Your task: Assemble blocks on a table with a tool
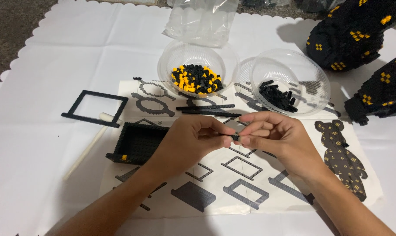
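**Two hands pinching a tiny black brick at the centre of the frame**

Just below the middle of the frame, the left hand (193, 140) and the right hand (272, 133) meet fingertip to fingertip over a small black plastic building brick (235, 137). Both hands are closed to a fine pinch: thumb and forefinger of each press on the piece from opposite sides, the other fingers curled in. Whether it is one brick or two being joined is too small to tell.

The piece looks rigid, very light and smooth, so it would likely slip or flick away under uneven pressure. The flat side faces seem the best hold, leaving the studded top and hollow underside free.

Under the hands lies a white printed instruction sheet with grey layer diagrams (241, 175). At centre left sits an open-topped black brick box section (139, 142), and beyond it a flat black rectangular brick frame (95, 108) beside a white plastic stick tool (91, 144). In the upper middle stand a clear plastic bowl of black and yellow bricks (197, 65) and a clear plastic bowl of black bricks (294, 78). Large black-and-yellow built brick sections (351, 35) fill the upper right.
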